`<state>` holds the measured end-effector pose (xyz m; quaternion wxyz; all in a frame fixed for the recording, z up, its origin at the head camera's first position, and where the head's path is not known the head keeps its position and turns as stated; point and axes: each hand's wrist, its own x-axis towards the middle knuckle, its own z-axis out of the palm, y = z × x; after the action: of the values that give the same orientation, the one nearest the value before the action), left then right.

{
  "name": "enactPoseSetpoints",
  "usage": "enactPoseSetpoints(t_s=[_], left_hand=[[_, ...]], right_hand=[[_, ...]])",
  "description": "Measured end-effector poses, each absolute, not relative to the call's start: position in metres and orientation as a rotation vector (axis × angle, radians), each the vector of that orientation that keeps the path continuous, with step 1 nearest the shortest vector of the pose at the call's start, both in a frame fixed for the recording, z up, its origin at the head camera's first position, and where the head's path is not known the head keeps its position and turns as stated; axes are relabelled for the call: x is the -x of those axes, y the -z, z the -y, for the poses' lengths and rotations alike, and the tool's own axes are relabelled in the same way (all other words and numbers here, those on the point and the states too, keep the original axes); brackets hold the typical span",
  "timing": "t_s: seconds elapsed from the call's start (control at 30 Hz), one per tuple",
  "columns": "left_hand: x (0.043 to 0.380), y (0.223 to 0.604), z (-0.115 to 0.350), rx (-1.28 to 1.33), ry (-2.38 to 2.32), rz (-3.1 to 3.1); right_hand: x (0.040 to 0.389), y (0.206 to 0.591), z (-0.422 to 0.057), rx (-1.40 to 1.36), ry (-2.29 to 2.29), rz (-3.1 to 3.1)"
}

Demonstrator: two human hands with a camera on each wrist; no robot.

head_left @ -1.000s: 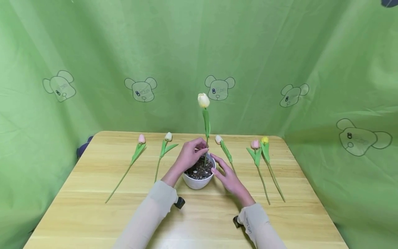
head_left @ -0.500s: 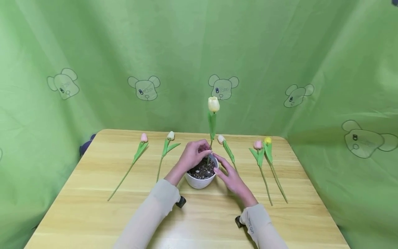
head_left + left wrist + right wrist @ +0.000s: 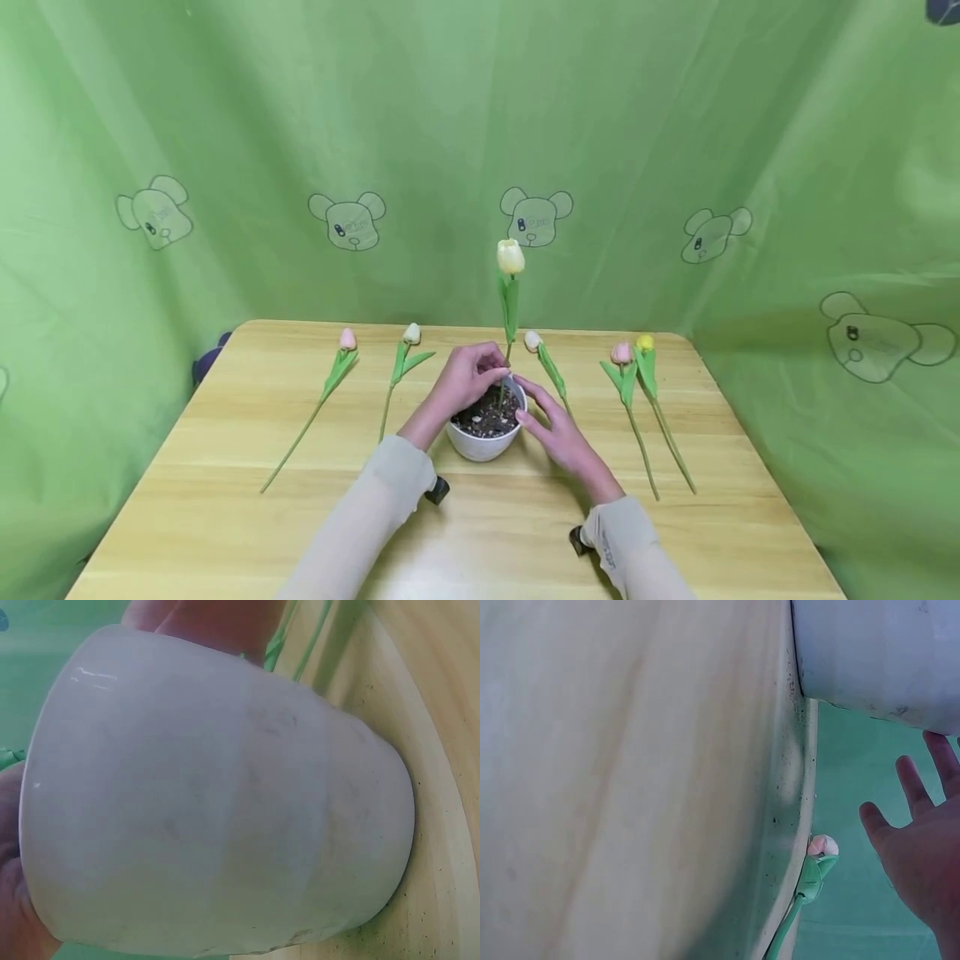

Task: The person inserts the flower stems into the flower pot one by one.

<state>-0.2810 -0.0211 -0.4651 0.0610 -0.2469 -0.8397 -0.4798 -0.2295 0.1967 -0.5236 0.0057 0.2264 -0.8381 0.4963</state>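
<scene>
Leftmost, we see a pink tulip [image 3: 347, 339] and a white tulip [image 3: 412, 334] lying on the worktop [image 3: 510, 537]. Next, our left grip [image 3: 459, 382] pinches the stem of the upright cream tulip [image 3: 511, 257], whose foot meets the soil [image 3: 480, 421] in the white pot [image 3: 480, 448]. Our right grip [image 3: 555, 429] touches the pot's right side, fingers spread, not clasping it. Behind lies a pale tulip [image 3: 551, 369]; further right, another pink bloom [image 3: 621, 353] and a yellow tulip [image 3: 645, 342]. We judge that loose soil could let the stem lean once released, and uneven pushing could tip the pot.
</scene>
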Motion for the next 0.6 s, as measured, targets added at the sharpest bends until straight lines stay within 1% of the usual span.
enactPoseSetpoints(t_s=[0.3,0.6], left_hand=[[0.2822,0.4623,0.0203,0.755,1.431,2.529],[0.2773,0.4661,0.0203,0.734,1.361,2.554]], right_hand=[[0.2312,0.5163,-0.1971,-0.720,-1.545,2.634],[0.2276,0.5200,-0.1955,-0.716,-1.558,2.624]])
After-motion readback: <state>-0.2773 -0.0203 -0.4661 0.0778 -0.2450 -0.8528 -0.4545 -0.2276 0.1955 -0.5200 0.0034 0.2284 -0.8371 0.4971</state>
